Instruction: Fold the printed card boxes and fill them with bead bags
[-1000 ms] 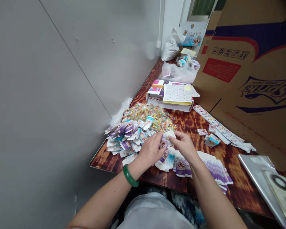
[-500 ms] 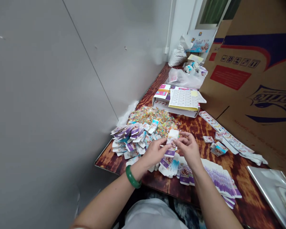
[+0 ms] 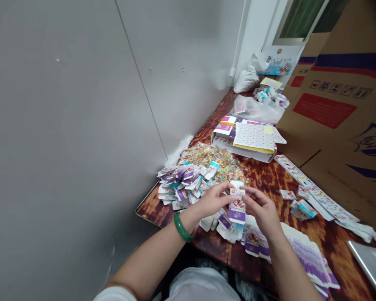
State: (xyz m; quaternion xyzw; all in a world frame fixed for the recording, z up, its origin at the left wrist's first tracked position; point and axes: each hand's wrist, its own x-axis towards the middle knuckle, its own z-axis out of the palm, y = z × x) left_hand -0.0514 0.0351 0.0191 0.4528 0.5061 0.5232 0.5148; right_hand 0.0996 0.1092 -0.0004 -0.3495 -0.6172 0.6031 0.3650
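Observation:
Between my two hands is a small white and purple cardboard box (image 3: 237, 205) with nail pictures, its white top flap (image 3: 237, 184) standing up. My left hand (image 3: 215, 200), a green bangle (image 3: 182, 227) on its wrist, pinches the box's left edge. The fingers of my right hand (image 3: 260, 207) grip its right edge. Left of my hands lies a heap of similar purple, blue and white boxes (image 3: 188, 179). Behind it spreads a pile of small clear packets with colourful bits (image 3: 221, 156). Flat cartons (image 3: 310, 251) fan out beneath and beside my right forearm.
A shallow box with printed sheets (image 3: 253, 136) stands farther back, before a plastic bag (image 3: 257, 109). Several small boxes (image 3: 303, 209) and a printed strip (image 3: 316, 188) lie at right. A large brown carton (image 3: 338, 138) borders the right side; a grey wall (image 3: 113, 104) borders the left.
The small box now faces me more fully, showing its purple lower front, and my hands grip its sides higher up. The whole view has shifted, so the scene sits farther right.

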